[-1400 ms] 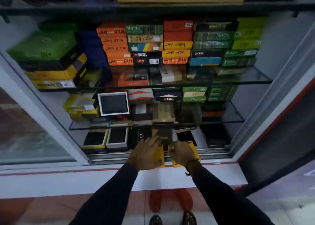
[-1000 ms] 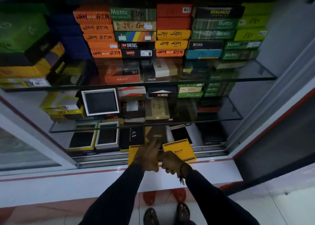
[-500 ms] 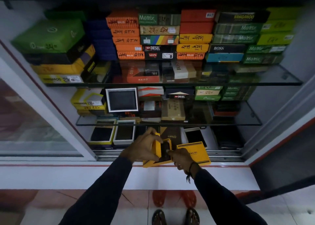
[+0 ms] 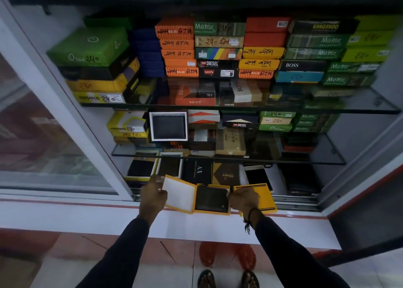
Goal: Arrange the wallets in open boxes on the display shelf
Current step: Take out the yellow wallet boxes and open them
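A yellow box (image 4: 227, 212) lies open at the front of the bottom shelf, with a dark wallet (image 4: 211, 198) inside it. Its white-lined lid (image 4: 178, 193) is swung out to the left, and my left hand (image 4: 152, 195) grips the lid's left edge. My right hand (image 4: 243, 198) holds the box's right edge and the separate yellow cover (image 4: 265, 197) under it. Behind them, more open boxes with dark wallets (image 4: 140, 167) sit on the bottom shelf.
Two glass shelves (image 4: 370, 109) above carry stacks of closed wallet boxes. An open white-framed box with a wallet (image 4: 169, 126) stands upright on the middle shelf. A sliding glass door (image 4: 43, 135) is at the left. A white ledge (image 4: 87, 213) runs along the front.
The yellow box was closed under my hands, then my right hand drew off its outer cover. My left hand has since swung the lid open to the left, showing the wallet.
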{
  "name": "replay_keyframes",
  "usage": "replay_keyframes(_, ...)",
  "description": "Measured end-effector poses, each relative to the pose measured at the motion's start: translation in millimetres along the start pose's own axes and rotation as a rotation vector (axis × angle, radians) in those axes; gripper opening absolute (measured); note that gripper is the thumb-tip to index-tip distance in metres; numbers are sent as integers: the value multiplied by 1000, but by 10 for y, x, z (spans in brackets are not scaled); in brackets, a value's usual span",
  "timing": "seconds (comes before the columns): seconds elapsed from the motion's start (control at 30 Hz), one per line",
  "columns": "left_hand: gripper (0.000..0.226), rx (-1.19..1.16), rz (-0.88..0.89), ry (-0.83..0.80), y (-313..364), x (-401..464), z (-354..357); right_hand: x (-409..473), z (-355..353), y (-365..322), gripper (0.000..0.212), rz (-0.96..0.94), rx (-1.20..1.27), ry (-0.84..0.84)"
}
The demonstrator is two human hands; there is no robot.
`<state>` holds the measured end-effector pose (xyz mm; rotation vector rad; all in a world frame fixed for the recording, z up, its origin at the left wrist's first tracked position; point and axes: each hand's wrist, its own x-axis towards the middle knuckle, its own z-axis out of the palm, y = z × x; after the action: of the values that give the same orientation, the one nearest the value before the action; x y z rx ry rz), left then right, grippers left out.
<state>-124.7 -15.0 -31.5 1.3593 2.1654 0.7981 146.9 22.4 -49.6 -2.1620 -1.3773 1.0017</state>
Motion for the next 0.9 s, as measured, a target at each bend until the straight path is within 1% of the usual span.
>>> replay_keyframes(0.07, 25, -12, -104, 4, -17, -28, 50, -22, 15, -6, 37, -8, -69, -53)
replay_keyframes(0.13, 15, 55, -132, -46, -48, -45, 119, -43, 52, 30, 29, -70, -187, -29)
replay_keyframes(0.2, 15, 95, -149, -62, -104, -32, 188, -65, 81, 76, 21, -149, -237, 18)
replay_keyframes(0.27, 15, 102, -172, -41, -166, -14, 233, -80, 92, 112, 22, -192, -243, 53)
replay_keyframes(0.33, 18, 115, -195, -22, -219, -11, 253, -87, 83, 129, 21, -178, -254, 72)
replay_keyframes(0.43, 19, 116, -215, 4, -270, -30, 243, -75, 72, 122, 20, -159, -273, 55)
replay_keyframes(0.57, 20, 119, -240, 11, -284, -34, 219, -42, 83, 91, 19, -186, -315, 43)
replay_keyframes(0.67, 17, 128, -249, 18, -319, -27, 182, -51, 136, 112, 19, -182, -291, 32)
replay_keyframes(0.8, 11, 143, -256, 0, -404, -16, 169, -76, 181, 80, 16, -138, -175, 9)
replay_keyframes(0.9, 10, 152, -258, -2, -423, -21, 160, -82, 207, 55, 17, -131, -153, -16)
